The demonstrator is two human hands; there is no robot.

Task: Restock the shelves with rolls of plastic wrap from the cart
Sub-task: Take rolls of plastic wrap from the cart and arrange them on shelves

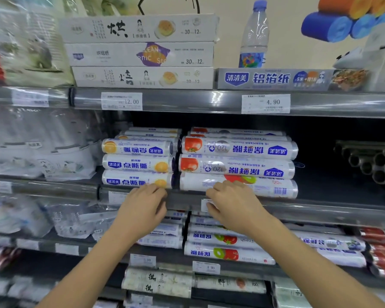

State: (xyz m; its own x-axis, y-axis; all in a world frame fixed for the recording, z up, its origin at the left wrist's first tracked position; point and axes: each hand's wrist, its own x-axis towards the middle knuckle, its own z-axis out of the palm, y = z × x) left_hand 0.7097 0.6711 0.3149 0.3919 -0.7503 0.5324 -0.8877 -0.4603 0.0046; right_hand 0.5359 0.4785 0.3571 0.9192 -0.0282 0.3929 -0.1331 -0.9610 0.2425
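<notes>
On the middle shelf point(320, 210) lie two stacks of plastic wrap rolls. The left stack point(138, 164) has orange-fruit labels, the right stack point(238, 167) tomato labels. The bottom right roll point(269, 187) shows a tomato and kiwi print and a barcode. My left hand point(142, 207) is at the shelf's front edge, its fingertips touching the bottom left roll point(124, 181). My right hand point(233, 205) reaches the bottom right roll with loosely bent fingers on its front. Neither hand grips anything. The cart is out of view.
Baking paper boxes point(140, 54), a foil box point(273, 80) and a water bottle point(254, 36) stand on the shelf above. Dark tubes point(378, 163) lie at the right of the middle shelf with a gap beside them. More wrap rolls point(227, 252) fill the shelves below. Bagged goods point(42, 147) hang left.
</notes>
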